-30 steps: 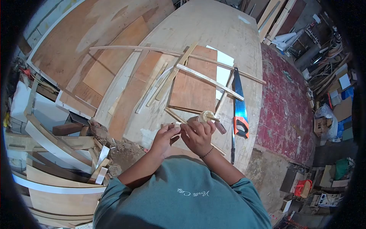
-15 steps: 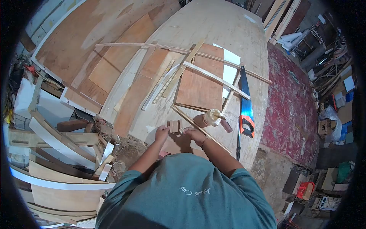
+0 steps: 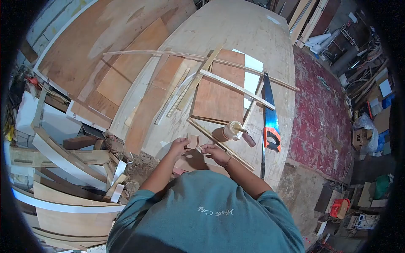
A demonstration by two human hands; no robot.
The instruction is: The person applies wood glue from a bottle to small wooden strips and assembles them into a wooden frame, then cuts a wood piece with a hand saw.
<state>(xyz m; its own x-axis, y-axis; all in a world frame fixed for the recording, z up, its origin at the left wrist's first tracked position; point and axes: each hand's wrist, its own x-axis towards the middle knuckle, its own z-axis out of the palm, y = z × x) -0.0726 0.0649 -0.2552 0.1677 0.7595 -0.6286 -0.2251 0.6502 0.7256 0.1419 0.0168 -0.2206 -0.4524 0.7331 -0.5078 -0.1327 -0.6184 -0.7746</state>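
Note:
My left hand (image 3: 180, 146) is closed on a small wooden block (image 3: 193, 141), fingers at its left side, over the near edge of the worktable. A small pale wooden piece (image 3: 199, 149) sits at the fingertips of my right hand (image 3: 216, 153), which are pinched together close to the block's lower right. Just beyond my right hand runs a thin wooden strip (image 3: 219, 142). Past it stands a glue bottle (image 3: 230, 131) with a brush-like stick at its mouth. A dark reddish-brown block (image 3: 249, 139) lies beside the bottle.
A handsaw (image 3: 271, 122) with an orange-and-black handle lies on the right of the plywood tabletop (image 3: 219, 25). Several strips cross a reddish-brown board (image 3: 219, 88) in the middle. Curved wooden offcuts (image 3: 67, 158) are piled at the left, and red flooring (image 3: 316, 114) lies to the right.
My right fingers have shifted slightly down and left, and the small pale piece now angles away from the block's right side. My left hand still holds the block. The view has shifted slightly.

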